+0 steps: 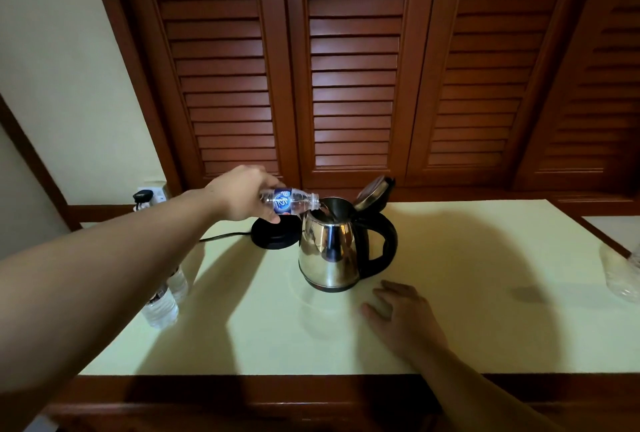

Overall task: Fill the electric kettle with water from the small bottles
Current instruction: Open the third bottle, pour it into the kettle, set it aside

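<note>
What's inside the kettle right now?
Kettle lid is up; only dark inner wall shows. Bottle in the left hand is tipped at its rim. Water level can't be seen.

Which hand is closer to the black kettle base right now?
Left. The left hand holds a bottle just above the black base; the right hand rests on the table beyond the kettle.

Bottle label (pixel 282 202): print unreadable
</note>
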